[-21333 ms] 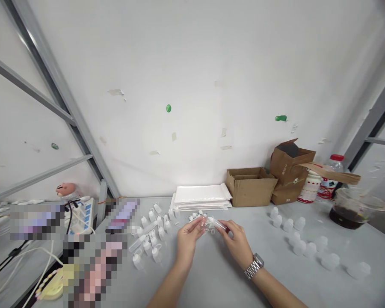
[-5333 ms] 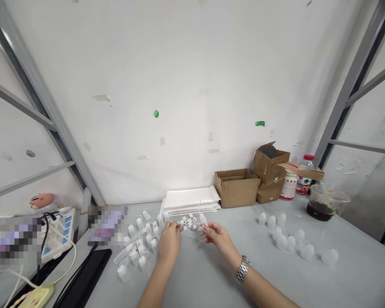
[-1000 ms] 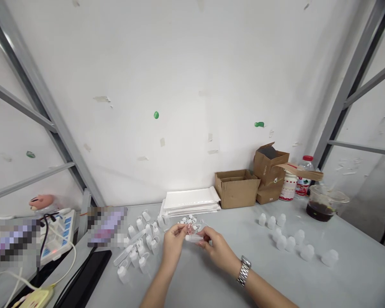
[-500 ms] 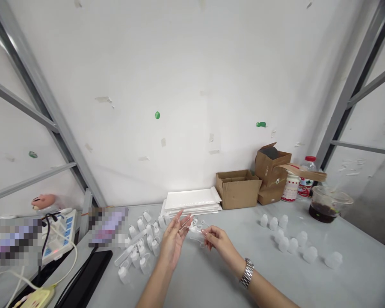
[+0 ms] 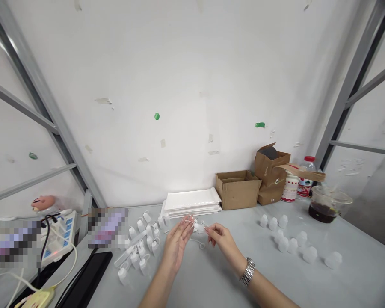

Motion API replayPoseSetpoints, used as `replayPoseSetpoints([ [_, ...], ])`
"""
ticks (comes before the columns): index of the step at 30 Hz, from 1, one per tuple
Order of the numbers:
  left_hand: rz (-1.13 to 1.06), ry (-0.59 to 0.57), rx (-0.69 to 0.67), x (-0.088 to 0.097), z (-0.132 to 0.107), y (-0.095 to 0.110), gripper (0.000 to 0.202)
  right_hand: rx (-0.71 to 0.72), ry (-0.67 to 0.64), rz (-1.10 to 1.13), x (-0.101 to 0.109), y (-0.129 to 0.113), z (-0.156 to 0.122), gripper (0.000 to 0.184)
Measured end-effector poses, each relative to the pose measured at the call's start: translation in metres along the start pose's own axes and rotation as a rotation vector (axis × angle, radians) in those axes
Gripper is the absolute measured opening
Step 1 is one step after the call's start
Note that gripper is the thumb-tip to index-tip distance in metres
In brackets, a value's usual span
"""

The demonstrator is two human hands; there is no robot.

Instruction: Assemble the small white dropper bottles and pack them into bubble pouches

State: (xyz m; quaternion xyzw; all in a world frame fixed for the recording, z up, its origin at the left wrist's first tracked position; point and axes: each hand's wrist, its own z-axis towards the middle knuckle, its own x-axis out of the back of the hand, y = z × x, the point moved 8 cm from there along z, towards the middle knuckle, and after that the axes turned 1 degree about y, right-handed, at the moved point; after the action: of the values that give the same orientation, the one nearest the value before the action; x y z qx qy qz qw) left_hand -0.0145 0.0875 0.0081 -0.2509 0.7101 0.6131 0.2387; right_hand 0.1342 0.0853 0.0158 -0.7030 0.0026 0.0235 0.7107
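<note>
We find the small translucent white plastic piece (image 5: 199, 228) between the two hands, over the smooth grey tabletop (image 5: 208, 278). The right hand (image 5: 220, 236), wearing a silver metal-link watch (image 5: 248, 272), has thumb and forefinger pinched together on its right end. The left hand (image 5: 176, 244) lies spread at the other end; at this blur, we cannot tell whether its fingertips grip.

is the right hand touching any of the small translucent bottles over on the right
Apart. The head view shows a wide stretch of grey table between the right hand and the small translucent bottles.
</note>
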Motion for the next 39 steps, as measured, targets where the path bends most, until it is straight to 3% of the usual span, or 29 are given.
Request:
replayPoseSetpoints([
  [8,0.057,0.086,-0.066,0.011,0.004,0.003,0.011,-0.023,-0.060,-0.024,-0.007,-0.001,-0.003,0.042],
  [12,0.002,0.104,0.033,0.011,0.002,-0.004,0.010,0.026,-0.061,-0.007,-0.007,-0.009,-0.006,0.043],
  [20,-0.001,0.037,0.094,0.004,0.000,-0.010,0.011,0.104,-0.080,-0.026,-0.009,-0.011,-0.007,0.043],
  [25,-0.013,0.078,0.092,0.005,-0.001,-0.009,0.008,0.099,-0.065,-0.024,-0.007,-0.012,-0.007,0.044],
  [39,-0.004,0.051,0.061,0.002,-0.001,-0.005,0.011,0.103,-0.097,-0.011,-0.010,-0.015,-0.009,0.041],
])
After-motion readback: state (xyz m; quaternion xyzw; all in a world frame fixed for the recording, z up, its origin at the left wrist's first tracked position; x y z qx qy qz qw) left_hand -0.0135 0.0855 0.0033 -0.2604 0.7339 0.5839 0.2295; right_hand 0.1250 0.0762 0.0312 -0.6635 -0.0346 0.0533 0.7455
